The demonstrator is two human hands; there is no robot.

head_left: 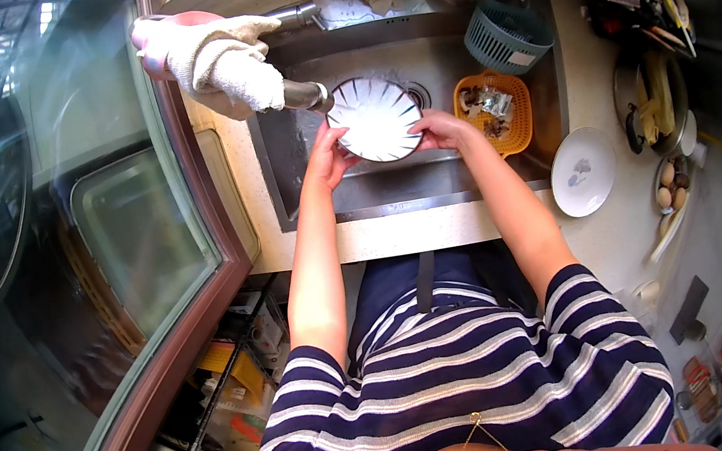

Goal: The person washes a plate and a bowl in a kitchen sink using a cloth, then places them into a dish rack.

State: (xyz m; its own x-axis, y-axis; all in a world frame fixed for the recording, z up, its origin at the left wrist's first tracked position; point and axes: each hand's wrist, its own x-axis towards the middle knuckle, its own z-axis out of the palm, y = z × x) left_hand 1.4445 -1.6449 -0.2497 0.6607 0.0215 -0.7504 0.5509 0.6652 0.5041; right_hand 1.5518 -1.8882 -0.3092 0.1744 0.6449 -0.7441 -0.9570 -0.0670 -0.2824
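Observation:
Over the steel sink (pixel 411 186), a round white plate (pixel 376 122) with a dark rim and dark strokes radiating inward is held between both hands. My left hand (pixel 328 158) grips its lower left edge, thumb on the upper face. On the opposite side, my right hand (pixel 443 129) pinches the right edge; the fingers beneath are partly hidden. The faucet's spout (pixel 307 96) ends right at the plate's upper left edge; whether water runs I cannot tell. Part of the drain shows behind the plate.
An orange basket (pixel 527 114) with scraps and a clear wrapper sits in the sink's right side, near a blue-grey basket (pixel 492 39). Cloth (pixel 223 65) wraps the faucet. Right of the sink lies a white oval plate (pixel 582 171); eggs (pixel 671 182) are farther right. An open window (pixel 218 245) stands left.

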